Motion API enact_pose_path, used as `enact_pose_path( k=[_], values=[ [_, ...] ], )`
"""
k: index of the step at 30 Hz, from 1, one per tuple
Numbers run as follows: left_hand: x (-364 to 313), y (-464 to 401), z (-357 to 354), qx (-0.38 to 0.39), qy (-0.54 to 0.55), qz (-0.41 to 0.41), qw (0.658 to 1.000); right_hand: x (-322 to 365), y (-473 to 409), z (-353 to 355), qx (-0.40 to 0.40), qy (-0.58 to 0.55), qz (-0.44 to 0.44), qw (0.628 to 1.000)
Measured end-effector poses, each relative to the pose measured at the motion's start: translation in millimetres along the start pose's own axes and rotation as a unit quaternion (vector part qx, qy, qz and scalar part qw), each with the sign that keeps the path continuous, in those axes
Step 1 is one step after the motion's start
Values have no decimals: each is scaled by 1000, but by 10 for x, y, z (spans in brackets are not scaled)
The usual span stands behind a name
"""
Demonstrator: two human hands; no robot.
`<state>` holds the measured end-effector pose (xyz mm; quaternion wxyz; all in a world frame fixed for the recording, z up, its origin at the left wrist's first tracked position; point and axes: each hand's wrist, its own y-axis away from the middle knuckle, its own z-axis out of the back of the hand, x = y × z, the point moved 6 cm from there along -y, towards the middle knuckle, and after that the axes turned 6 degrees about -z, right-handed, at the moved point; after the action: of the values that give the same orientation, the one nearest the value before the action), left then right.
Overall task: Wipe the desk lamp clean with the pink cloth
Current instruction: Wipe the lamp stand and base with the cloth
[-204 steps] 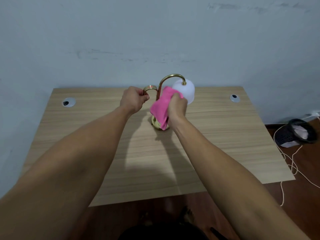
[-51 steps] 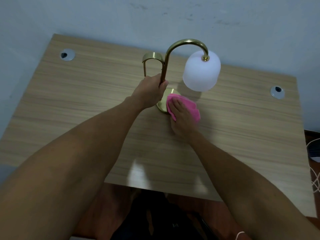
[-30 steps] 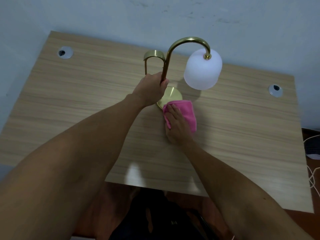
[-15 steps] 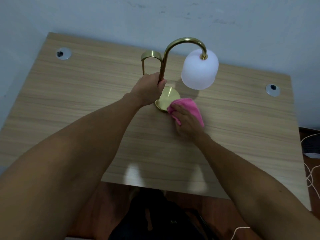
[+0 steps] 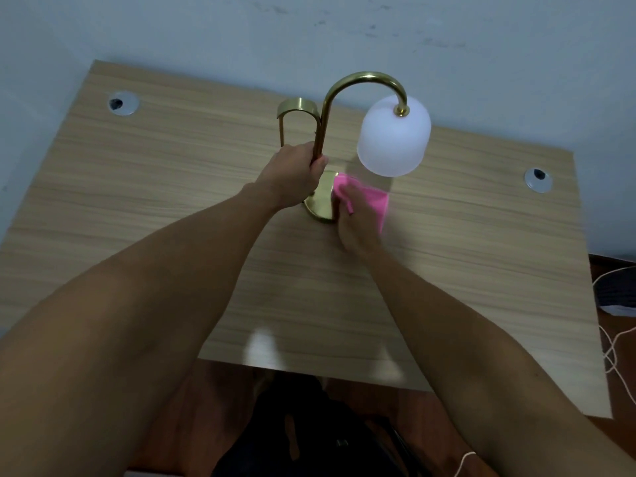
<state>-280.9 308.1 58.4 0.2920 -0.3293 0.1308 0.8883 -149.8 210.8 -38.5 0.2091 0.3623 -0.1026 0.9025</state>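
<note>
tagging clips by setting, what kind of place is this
Probably a home room or small office: a wooden desk with cable grommets against a plain wall, a brass desk lamp, loose cords on the floor.

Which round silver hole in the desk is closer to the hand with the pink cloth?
The right hole, beside the right hand; the left hole sits farther off.

surface: wooden desk point(image 5: 464, 270) | on it: desk lamp point(image 5: 323, 132), pink cloth point(image 5: 373, 201)
</note>
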Motion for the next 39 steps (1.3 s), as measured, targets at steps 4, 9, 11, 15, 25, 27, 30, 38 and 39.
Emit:
enact_pose_path(
  k=[4,9,11,15,25,27,30,38,39],
  values=[
    [2,5,6,1,-6,-1,1000,59,395,-555,96,176,64,977],
    [11,10,2,4,0,-1,1000,-28,469,-579,132,196,126,963],
    [9,7,1,1,3,1,1000,-219,380,-465,109,194,109,969],
    [19,-19,0,1,-4,-1,1000,-212,-57,-403,143,216,102,960],
    [34,-3,-7,6,-10,-6,1000,-19,460,-486,172,272,125,938],
    [34,-2,-5,11,-9,-7,1000,60,642,-611,159,284,162,932],
    [18,-5,-2,13,-9,-10,1000,51,597,-655,147,323,207,912],
    [-5,3,26,15,2,3,1000,-252,509,-211,138,242,293,915],
    [-14,5,30,13,1,3,1000,-301,490,-108,132,218,274,927]
  ],
)
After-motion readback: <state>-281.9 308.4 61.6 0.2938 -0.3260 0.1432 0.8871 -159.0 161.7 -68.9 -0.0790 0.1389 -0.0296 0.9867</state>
